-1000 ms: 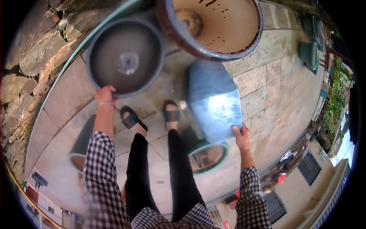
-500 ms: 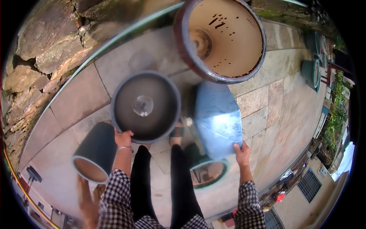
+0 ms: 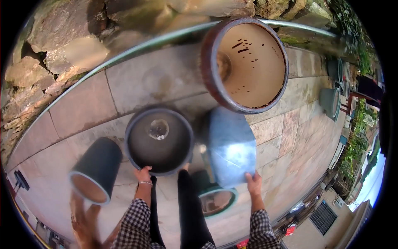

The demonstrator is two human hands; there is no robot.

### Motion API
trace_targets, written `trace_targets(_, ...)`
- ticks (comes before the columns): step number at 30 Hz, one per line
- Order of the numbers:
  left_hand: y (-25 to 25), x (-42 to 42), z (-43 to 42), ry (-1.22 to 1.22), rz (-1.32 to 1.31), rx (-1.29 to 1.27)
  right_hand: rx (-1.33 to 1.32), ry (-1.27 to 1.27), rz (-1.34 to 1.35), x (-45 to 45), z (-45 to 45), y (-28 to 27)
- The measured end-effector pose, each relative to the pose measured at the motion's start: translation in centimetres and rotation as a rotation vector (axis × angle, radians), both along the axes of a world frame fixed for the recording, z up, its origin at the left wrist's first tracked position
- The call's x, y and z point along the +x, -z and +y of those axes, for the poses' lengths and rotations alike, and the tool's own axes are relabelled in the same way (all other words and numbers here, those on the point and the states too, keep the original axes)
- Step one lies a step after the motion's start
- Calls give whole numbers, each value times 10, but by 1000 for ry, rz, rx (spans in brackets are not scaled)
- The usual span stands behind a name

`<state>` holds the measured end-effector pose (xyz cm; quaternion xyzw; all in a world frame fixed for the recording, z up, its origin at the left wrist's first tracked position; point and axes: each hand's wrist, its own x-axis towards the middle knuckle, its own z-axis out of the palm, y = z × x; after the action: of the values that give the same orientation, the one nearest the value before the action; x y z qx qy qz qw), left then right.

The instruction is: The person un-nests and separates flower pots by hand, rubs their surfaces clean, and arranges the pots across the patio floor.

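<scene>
My left hand [image 3: 144, 174] grips the near rim of a round dark pot [image 3: 159, 145], whose open mouth faces up toward me and shows a pale round patch inside. The fingers of my right hand [image 3: 253, 182] are closed on the lower right corner of a shiny blue-grey sheet-like piece [image 3: 232, 149]. Its far end lies against or under the rim of a large brown glazed pot [image 3: 253, 66] with a tan inside; whether they touch is unclear. Below the sheet sits a green-rimmed pot [image 3: 217, 202], partly covered by it.
A dark tapered pot [image 3: 99, 166] lies on its side at the left, near a piece of driftwood [image 3: 83, 224]. A stone wall [image 3: 66, 37] and a green hose [image 3: 124, 52] border the paving [image 3: 78, 103]. More green pots [image 3: 330, 102] stand at the right.
The dark round pot has come nearer my body in my left hand, with its mouth now tilted differently. My right hand still holds the blue-grey sheet. The view has shifted toward the stone wall.
</scene>
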<state>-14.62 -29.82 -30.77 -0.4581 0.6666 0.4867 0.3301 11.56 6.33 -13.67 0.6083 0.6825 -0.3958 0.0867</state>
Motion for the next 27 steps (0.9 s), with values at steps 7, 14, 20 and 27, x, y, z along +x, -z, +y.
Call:
trace_targets(7,30,49,-12,-129,-222,-9,-21,-11,6,-1,2,-2)
trace_targets(14,22,42,-27,-47,-345,93,-58,47,47,0,0,-1)
trace_targets(20,15,-26,-54,194,238,-17,-31,11,8,5,-2,3)
trace_targets(27,-46,-190,85,897,739,-98,-87,97,-128,26,-9,24)
